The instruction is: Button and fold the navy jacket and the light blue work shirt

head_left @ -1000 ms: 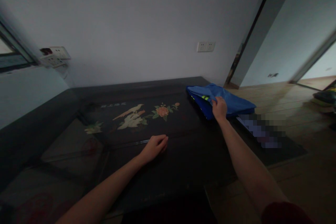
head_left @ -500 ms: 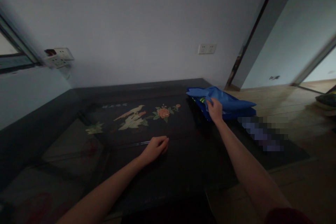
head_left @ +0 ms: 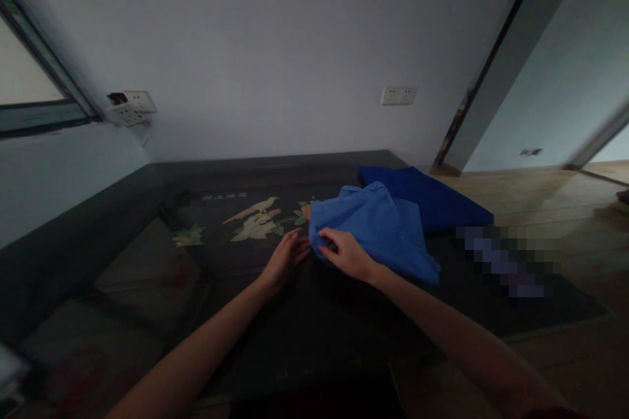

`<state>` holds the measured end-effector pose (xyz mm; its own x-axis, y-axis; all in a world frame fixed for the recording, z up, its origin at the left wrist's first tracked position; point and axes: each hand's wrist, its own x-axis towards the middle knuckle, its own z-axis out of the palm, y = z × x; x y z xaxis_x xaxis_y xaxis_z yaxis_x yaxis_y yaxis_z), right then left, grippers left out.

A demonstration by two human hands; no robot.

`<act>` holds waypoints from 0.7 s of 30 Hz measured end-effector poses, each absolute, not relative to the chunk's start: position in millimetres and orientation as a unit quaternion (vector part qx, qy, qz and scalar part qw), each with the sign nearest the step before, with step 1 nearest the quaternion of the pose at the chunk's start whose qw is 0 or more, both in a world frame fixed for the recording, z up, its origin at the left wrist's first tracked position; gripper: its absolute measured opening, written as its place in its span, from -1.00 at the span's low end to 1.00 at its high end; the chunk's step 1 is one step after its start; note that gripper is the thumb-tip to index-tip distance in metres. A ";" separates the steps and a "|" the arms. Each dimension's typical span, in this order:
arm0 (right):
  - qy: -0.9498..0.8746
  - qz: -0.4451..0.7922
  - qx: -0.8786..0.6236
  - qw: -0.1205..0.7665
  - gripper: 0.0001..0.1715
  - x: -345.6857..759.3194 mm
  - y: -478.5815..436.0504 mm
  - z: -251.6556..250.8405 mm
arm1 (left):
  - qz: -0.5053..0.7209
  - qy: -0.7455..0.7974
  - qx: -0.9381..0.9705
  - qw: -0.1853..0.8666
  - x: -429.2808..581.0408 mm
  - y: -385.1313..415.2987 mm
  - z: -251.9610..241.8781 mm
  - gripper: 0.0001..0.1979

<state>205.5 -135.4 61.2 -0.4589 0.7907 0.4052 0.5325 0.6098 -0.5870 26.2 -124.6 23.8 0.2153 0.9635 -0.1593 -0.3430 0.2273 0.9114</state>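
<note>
A light blue piece of folded cloth (head_left: pixel 373 226), perhaps a garment, lies loosely over the middle right of the dark table (head_left: pixel 295 321). My right hand (head_left: pixel 346 254) is closed on its near left corner, thumb and forefinger pinched on the fabric. Just left of that corner is my left hand (head_left: pixel 287 255), its fingers stretched out towards the cloth's edge; whether they touch it I cannot tell. Behind the light cloth a darker blue folded cloth (head_left: pixel 437 203) rests at the table's right side, partly covered.
The table top carries a bird-and-flower picture (head_left: pixel 255 219). A white wall with sockets (head_left: pixel 399 95) rises behind it. At the right lies a blurred-out patch (head_left: pixel 506 265), with wooden floor (head_left: pixel 511 190) beyond. A window (head_left: pixel 39 78) is at the left.
My right hand has drawn the light blue cloth leftward off the darker one, towards the table's middle. My left hand has opened from a loosely closed shape and moved slightly up.
</note>
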 end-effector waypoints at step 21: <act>-0.819 0.082 -0.562 0.086 -0.56 253.0 -248.9 53.6 | 0.517 0.374 0.300 0.710 1.1 -111.1 41.7 -0.55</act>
<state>253.0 -248.9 53.6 -0.3542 0.9339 0.0487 0.9057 0.3555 -0.2310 1.1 -111.1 41.7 0.1867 0.9572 -0.2209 -0.5087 0.2866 0.8118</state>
